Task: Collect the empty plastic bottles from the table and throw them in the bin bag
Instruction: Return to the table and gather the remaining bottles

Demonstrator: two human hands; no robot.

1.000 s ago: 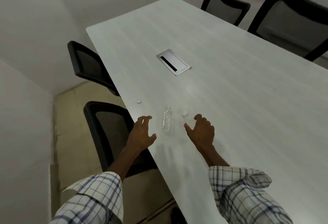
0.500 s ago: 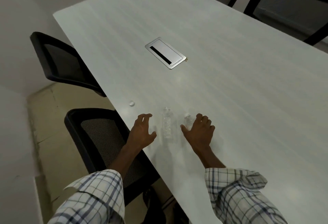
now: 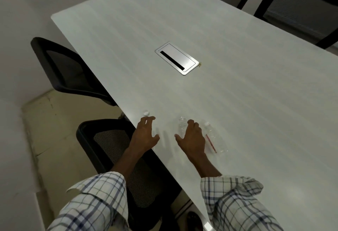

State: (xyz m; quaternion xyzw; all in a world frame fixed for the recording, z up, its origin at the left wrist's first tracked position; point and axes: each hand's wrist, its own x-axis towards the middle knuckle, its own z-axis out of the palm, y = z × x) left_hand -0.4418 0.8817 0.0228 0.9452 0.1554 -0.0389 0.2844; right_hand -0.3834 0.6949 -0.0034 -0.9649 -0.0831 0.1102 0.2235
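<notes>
A white table fills most of the frame, running from the lower centre to the upper right. 2 clear plastic bottles are seen lying on it near its left edge, in the lower middle of the frame. The 1st bottle lies with its open neck pointing away from the camera, and its body is partly covered by the right hand. The right hand's fingers are spread and curved over this bottle, released rather than clenched; whether they touch it cannot be told. The 2nd bottle lies just beside the right hand, to its right, with a red strip along its side and its cap end pointing up the frame. The left hand is held over the table edge, left of the 1st bottle, fingers loosely curled and apart, grasping nothing. A small cap is seen on the table just above the left hand's fingertips. A metal cable box is set into the table at the centre. 2 black chairs are placed at the left edge and 2 at the upper right. Checked sleeves are seen at the bottom.
</notes>
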